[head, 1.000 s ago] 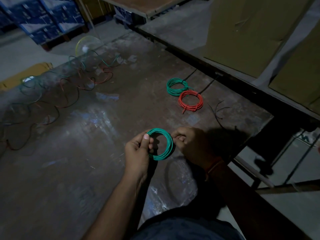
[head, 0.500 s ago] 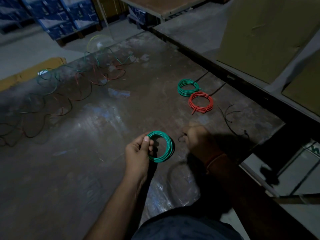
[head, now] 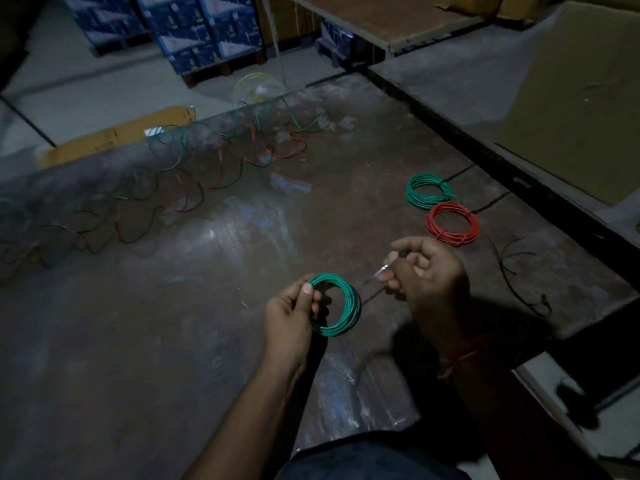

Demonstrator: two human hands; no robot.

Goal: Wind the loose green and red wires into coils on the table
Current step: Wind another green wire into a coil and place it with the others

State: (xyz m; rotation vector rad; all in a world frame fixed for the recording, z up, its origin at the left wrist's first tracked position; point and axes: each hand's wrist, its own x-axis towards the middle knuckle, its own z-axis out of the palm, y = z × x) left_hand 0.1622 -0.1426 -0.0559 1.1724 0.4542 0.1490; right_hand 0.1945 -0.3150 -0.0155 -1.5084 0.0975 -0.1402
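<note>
Green coil in left hand

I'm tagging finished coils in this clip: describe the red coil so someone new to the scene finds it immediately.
Start at the dark wooden table and go to its right side, near the edge beyond the right hand. Two wound coils lie there side by side: the red coil is the nearer one, beside the green coil. It is the only red ring; the other red wire lies loose, far left.
</note>
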